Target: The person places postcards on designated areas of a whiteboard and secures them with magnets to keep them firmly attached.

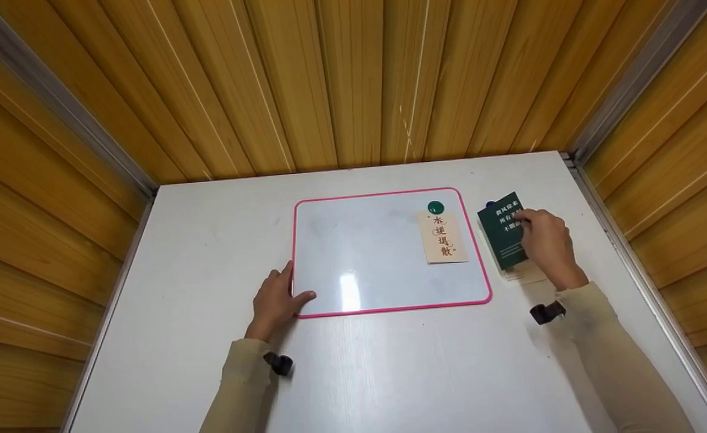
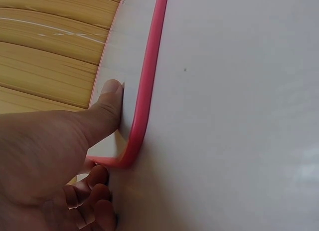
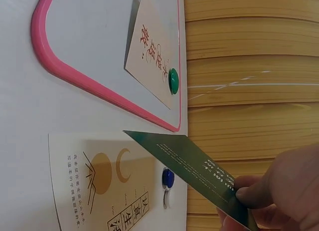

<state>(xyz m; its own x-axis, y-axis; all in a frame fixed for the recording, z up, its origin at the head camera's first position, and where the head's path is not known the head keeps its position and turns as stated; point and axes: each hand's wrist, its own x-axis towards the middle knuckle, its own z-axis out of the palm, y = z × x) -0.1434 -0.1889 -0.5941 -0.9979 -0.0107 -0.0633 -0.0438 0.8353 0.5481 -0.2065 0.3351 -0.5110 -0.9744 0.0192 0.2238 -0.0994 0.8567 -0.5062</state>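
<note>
A whiteboard with a pink frame lies on the table. My left hand grips its near left corner; in the left wrist view the thumb lies on the board's face and the other fingers are at the outer edge. My right hand pinches a dark green card with white writing, raised at a tilt right of the board. Below that card lies a cream card with a sun, moon and mountain drawing. On the board, a green round magnet sits at the top of a beige card with red-brown writing.
A blue magnet sits beside the cream card on the white table, with a small pale piece next to it. Wood-patterned panels stand behind the table and at both sides.
</note>
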